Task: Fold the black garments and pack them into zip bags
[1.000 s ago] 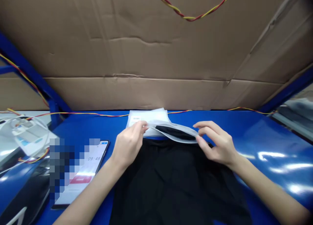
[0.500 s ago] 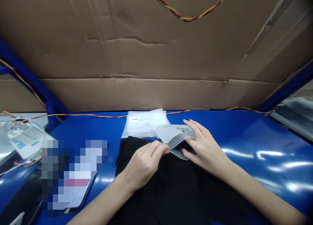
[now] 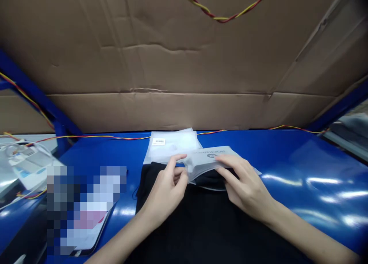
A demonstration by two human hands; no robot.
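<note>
"Where is the bag?"

"The frosted bag [image 3: 204,163] lies over the black cloth [image 3: 211,225], between the two hands, its mouth parted toward the wearer."

"And the left hand [image 3: 168,189]?"

"It comes in from the lower left, back of the hand up. The index finger reaches forward, the other fingers curl, and the thumb is at the bag's left edge. I can't tell whether it pinches."

"The right hand [image 3: 245,183]?"

"It slants in from the lower right, palm down, with the index fingertip on the bag beside the dark print and the next finger at the mouth. The thumb is hidden, so I can't tell its grip."

"What's around them?"

"Behind the bag's left part, flat clear packets [image 3: 175,143] carry a barcode label [image 3: 158,141]. They lie on the blue table [image 3: 287,153]. The phone [image 3: 89,239], partly pixelated, is left of the cloth; cardboard [image 3: 172,64] stands behind."
</note>
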